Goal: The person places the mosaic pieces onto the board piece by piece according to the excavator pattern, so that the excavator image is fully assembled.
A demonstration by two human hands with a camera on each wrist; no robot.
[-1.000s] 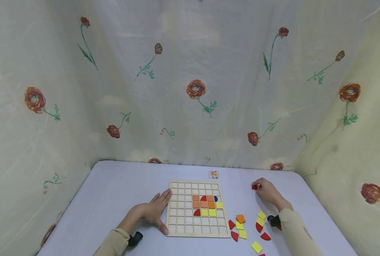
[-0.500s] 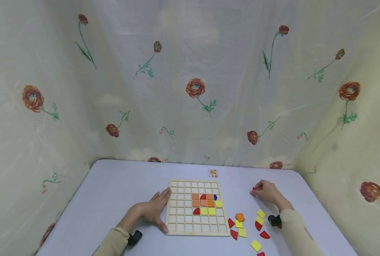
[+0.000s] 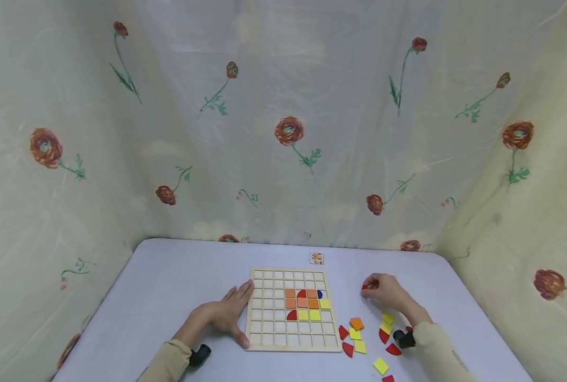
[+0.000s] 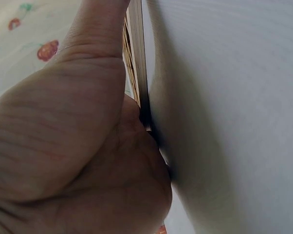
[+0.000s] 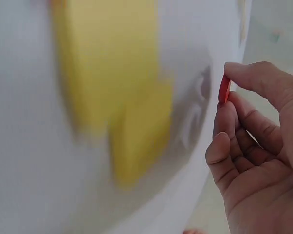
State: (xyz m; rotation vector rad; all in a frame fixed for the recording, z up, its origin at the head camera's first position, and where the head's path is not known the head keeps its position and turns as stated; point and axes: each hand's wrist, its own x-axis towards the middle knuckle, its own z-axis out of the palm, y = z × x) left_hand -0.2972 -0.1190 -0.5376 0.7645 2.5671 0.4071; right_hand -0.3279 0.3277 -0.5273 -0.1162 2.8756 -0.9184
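Note:
My left hand lies with spread, straight fingers along the left edge of a wooden grid board. In the left wrist view its thumb runs beside the board's edge. On the board sit orange squares, yellow squares, red quarter-circles and a blue piece. Right of the board my right hand pinches a small red piece between thumb and fingertips. Its outline is mostly covered by the fingers.
Loose yellow squares, red quarter-circles and an orange tile lie right of the board, several under the right forearm. A small picture card lies behind the board. A flowered curtain hangs beyond the table.
My right hand, with the red piece pinched in it, has moved left toward the board. The left hand stays at the board's edge.

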